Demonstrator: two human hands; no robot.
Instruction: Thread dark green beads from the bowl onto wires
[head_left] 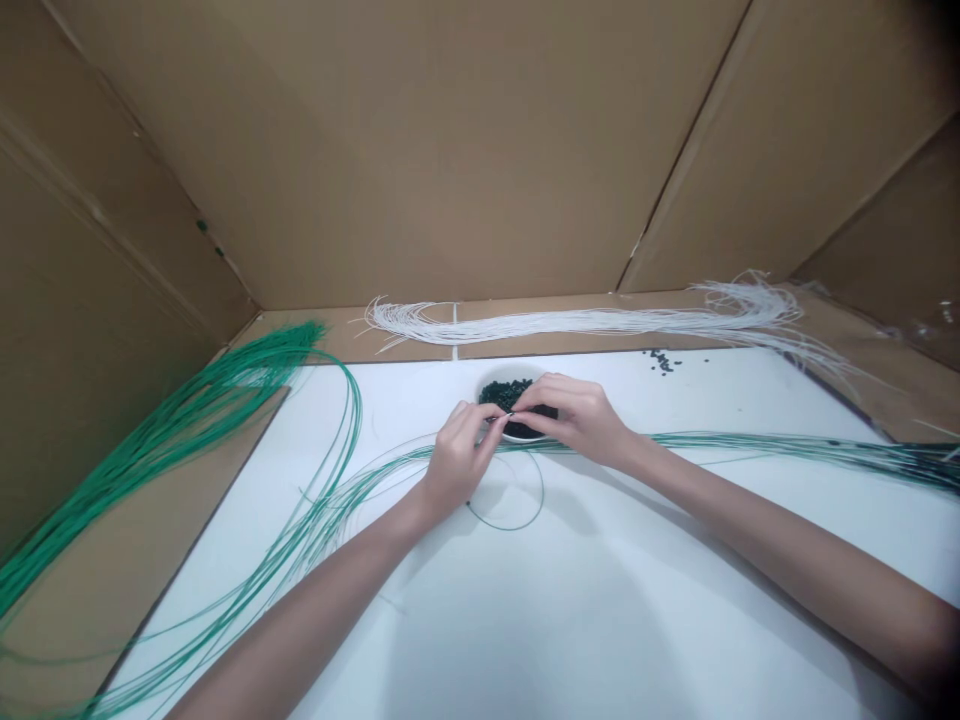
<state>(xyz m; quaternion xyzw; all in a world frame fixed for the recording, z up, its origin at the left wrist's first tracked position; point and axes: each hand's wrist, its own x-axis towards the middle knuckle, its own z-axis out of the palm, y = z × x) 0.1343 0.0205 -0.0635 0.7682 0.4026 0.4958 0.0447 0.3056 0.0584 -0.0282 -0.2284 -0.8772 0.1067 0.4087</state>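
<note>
Wire [541, 502]: green, looped;
Beads [504, 394]: dark, heaped in bowl [517, 439];
Left hand [459, 452]: angled inward; wire is pinched;
Right hand [581, 412]: arched over bowl; bead [511, 414] is pinched.

no readable text, labels or numbers

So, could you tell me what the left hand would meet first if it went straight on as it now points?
The left hand would probably meet the right hand first, at its fingertips; the bowl seems to lie below, though depth is unclear here.
</note>
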